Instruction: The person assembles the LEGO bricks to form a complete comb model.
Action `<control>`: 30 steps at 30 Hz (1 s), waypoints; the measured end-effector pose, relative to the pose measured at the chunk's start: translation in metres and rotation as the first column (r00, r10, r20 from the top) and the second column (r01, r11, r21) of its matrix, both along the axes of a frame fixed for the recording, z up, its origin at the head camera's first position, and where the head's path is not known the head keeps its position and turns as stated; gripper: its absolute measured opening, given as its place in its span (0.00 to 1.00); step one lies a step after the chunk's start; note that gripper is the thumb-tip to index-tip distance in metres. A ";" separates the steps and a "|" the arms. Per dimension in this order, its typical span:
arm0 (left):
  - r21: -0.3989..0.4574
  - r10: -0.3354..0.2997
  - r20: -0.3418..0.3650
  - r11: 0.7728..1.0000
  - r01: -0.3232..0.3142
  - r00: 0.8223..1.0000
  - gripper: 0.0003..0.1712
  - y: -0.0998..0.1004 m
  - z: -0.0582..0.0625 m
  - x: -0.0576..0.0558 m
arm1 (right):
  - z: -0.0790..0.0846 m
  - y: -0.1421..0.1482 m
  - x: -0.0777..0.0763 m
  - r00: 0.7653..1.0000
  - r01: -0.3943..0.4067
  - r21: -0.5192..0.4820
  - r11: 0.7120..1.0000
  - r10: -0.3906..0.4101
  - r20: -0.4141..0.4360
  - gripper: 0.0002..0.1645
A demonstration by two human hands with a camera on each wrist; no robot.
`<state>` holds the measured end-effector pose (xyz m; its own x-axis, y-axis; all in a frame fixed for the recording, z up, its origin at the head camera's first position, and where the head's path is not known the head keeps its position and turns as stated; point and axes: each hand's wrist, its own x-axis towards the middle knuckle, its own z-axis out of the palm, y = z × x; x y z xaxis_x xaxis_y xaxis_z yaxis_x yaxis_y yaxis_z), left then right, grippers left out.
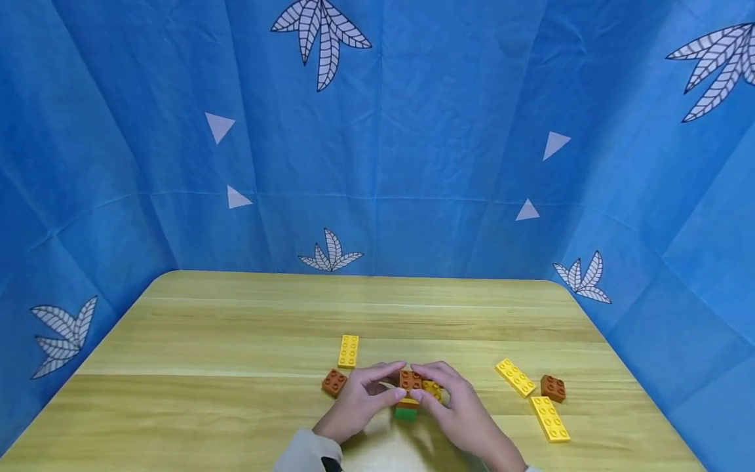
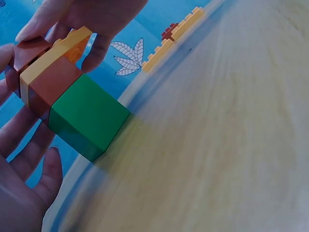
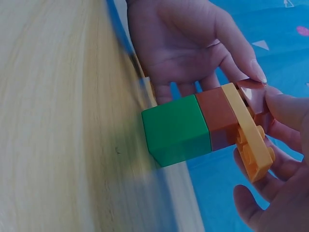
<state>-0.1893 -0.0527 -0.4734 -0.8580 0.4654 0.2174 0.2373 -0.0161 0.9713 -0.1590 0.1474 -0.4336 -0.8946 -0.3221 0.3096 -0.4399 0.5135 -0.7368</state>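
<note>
A small stack of toy building bricks stands on the table between both hands. At its base is a green brick [image 2: 89, 116], then a brown brick [image 3: 217, 116], then a yellow flat brick [image 3: 248, 130] whose studded end juts out towards the right hand. A second brown brick [image 1: 410, 379] tops the stack, with a narrow dark gap under it in the right wrist view. My left hand [image 1: 367, 398] pinches this top brick from the left with thumb and forefinger. My right hand [image 1: 453, 403] pinches it from the right the same way, the other fingers curving behind.
Left of the stack lie a yellow brick [image 1: 348, 351] and a brown brick [image 1: 334, 383], the latter close to the left hand. To the right are two yellow bricks [image 1: 550, 419] and a brown brick [image 1: 553, 388]. A blue cloth [image 1: 377, 164] surrounds the wooden table [image 1: 236, 328].
</note>
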 end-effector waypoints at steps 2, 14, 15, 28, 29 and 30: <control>0.010 -0.001 -0.007 1.000 0.001 1.000 0.23 0.000 0.001 0.001 | -0.001 0.000 -0.001 1.000 -0.003 -0.010 1.000 0.003 -0.013 0.24; 0.035 -0.029 -0.029 0.999 0.030 0.999 0.22 0.000 0.003 0.001 | -0.012 0.001 -0.004 0.998 -0.044 -0.120 0.992 0.038 -0.052 0.22; 0.031 -0.031 -0.043 0.999 0.032 0.999 0.22 0.000 0.003 0.001 | -0.013 0.001 -0.004 0.998 -0.044 -0.125 0.991 0.037 -0.058 0.22; -0.038 0.011 -0.014 0.999 -0.012 1.000 0.21 -0.001 0.003 0.002 | -0.017 0.000 -0.003 0.992 -0.090 -0.172 0.981 0.074 -0.098 0.21; -0.030 0.014 -0.002 0.999 -0.014 1.000 0.21 -0.001 0.003 0.002 | -0.017 0.000 -0.003 0.993 -0.085 -0.173 0.981 0.069 -0.100 0.21; -0.027 0.019 0.007 0.999 -0.018 1.000 0.21 0.000 0.006 0.004 | -0.017 0.000 -0.003 0.993 -0.080 -0.173 0.982 0.063 -0.098 0.21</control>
<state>-0.1857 -0.0525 -0.4678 -0.8681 0.4549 0.1986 0.2299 0.0140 0.9731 -0.1625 0.1473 -0.4506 -0.8365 -0.3170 0.4470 -0.5406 0.3436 -0.7679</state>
